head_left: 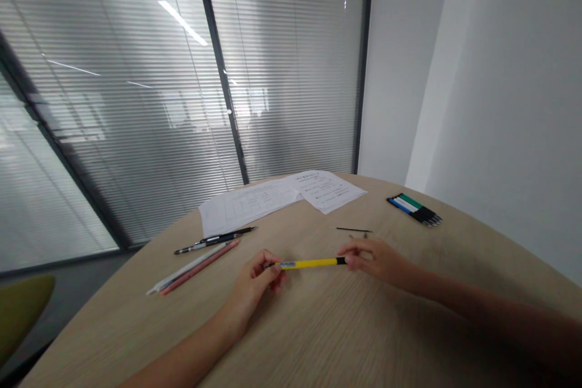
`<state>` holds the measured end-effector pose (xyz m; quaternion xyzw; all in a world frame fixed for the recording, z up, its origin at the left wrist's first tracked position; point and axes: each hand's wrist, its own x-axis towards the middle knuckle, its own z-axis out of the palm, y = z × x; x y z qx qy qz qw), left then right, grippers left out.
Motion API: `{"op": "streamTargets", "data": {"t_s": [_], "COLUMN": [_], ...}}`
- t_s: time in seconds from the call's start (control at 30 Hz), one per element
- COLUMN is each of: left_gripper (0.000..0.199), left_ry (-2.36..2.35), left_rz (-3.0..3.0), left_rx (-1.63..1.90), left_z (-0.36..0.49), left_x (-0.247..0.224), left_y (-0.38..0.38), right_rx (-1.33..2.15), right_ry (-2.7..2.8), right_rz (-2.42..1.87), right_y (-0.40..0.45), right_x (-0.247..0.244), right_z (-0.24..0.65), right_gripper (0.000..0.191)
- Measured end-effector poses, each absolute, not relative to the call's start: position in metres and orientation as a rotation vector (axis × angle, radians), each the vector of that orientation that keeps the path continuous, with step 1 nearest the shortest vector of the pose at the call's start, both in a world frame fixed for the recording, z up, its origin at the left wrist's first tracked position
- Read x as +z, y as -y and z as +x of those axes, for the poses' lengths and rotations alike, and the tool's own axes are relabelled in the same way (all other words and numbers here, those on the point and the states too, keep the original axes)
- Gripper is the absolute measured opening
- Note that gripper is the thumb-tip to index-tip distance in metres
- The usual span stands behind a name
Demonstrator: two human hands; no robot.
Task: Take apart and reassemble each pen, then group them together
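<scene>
A yellow pen (316,263) with black ends is held level above the wooden table (318,327). My left hand (260,279) pinches its left end, near a small printed label. The fingers of my right hand (366,257) are closed on the black right end. Behind my right hand lies a thin black rod (353,230), with a few tiny dark pieces beside it that are too small to name.
Dark pens (213,240) and pink and white pens (200,267) lie at the left. Printed sheets (250,203) cover the far edge. A row of green, white, blue and black pens (414,209) lies at the right. A yellow-green chair (22,309) stands beyond the table.
</scene>
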<state>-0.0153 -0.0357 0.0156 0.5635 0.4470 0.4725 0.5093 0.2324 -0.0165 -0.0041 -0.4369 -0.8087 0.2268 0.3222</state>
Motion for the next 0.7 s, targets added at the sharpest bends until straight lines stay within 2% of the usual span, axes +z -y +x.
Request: {"op": "streamTargets", "data": {"t_s": [0.17,0.47,0.7], "left_gripper": [0.013,0.011,0.016], "left_ry": [-1.085,-1.070,-1.119], "left_rz": [1.359,1.298,1.306], "left_rx": [1.130,1.210,1.208], "left_z": [-0.014,-0.018,-0.019], "left_x": [0.018,0.014,0.010], "left_y": [0.038,0.034,0.029], "right_rx": [0.483,0.621,0.329], "right_ry": [2.040,1.860,1.964], "right_rz": [-1.185,-1.187,-1.251], "right_y": [0.018,0.007,-0.009], "right_x": [-0.002,0.002,0.007], "right_z": [0.233,0.243,0.258], "right_gripper": [0.015,0.015,0.021]}}
